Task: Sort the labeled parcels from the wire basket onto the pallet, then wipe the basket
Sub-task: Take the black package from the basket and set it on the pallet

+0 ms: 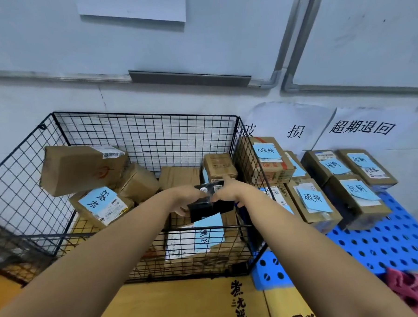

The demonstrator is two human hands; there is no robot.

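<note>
Sorting: left hand (187, 196) and right hand (226, 193) grip clamped on black plastic parcel (207, 207) over black wire basket (141, 137); next, likely its label-matched blue perforated pallet (389, 241) row.

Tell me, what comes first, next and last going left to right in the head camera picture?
First the black wire basket, at its left wall → big tilted brown cardboard box → small black plastic parcel → brown cardboard box with a blue paper note → dark cardboard box with a blue paper note.

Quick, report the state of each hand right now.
Left hand: grips the black parcel over the wire basket.
Right hand: grips the same black parcel.
</note>
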